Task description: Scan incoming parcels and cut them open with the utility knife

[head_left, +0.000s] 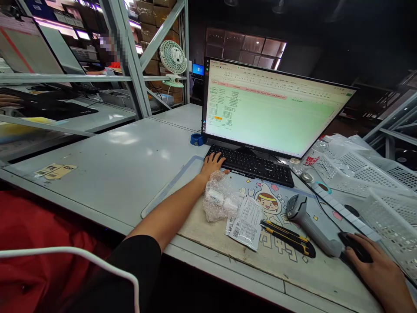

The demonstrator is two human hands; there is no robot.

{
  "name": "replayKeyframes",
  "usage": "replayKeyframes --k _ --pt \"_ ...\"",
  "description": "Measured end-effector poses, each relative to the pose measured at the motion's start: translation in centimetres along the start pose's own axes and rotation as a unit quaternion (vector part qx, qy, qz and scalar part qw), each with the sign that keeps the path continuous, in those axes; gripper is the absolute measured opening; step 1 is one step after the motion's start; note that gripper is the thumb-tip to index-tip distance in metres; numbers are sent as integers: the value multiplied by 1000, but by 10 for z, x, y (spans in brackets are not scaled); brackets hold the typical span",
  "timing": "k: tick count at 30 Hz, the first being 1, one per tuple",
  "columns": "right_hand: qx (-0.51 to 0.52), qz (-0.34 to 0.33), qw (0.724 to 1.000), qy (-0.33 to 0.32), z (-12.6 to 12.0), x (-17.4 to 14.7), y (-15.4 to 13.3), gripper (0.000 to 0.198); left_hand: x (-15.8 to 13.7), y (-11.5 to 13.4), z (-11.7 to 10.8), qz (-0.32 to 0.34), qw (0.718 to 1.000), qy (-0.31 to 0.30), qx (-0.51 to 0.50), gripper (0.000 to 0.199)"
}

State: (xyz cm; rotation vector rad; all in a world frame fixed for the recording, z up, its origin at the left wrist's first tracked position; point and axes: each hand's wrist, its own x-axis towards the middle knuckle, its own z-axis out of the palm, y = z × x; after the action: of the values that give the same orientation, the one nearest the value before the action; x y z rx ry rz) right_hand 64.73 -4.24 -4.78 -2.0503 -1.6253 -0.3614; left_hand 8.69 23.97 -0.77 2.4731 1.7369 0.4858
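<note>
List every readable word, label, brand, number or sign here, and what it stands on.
"WESCOM", an uncertain reading: lower bezel of the black-framed monitor.
Too small or blurred: the monitor's spreadsheet; silver-white rectangular sachets; tan paper labels; black plastic keyboard; red-printed white packet.
Partly covered, not legible: outlined characters on the cartoon-printed mat.

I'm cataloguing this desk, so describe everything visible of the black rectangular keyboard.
The black, rectangular, plastic-looking keyboard has rows of dark keys with pale markings. It lies flat, slanted, in front of the wide black-framed monitor, along the far edge of the pale printed mat. The left hand rests on its left end.
</note>
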Motion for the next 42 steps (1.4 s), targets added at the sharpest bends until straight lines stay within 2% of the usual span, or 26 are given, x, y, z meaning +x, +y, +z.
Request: replayKeyframes --k 6,10,16,21,35,42 --pt "3 -22 1000 2 6 3 13 58 0 3 -1 1 1000 -3 6 73" --pt "13 -9 1000 -16 8 6 18 61 2 3 0 9 1000 -10 9 73" --pt "14 -6 1000 13 16 4 18 59 6 -1 0 26 999 -22 16 64" --pt "17 -4 1000 15 21 7 23 60 6 -1 -1 29 999 -17 20 64" --pt "10 -7 1000 19 17 4 15 54 5 -1 2 26 999 -7 23 64" --pt "18 -23 997 73 19 10 8 57 6 1 3 32 999 5 9 64"
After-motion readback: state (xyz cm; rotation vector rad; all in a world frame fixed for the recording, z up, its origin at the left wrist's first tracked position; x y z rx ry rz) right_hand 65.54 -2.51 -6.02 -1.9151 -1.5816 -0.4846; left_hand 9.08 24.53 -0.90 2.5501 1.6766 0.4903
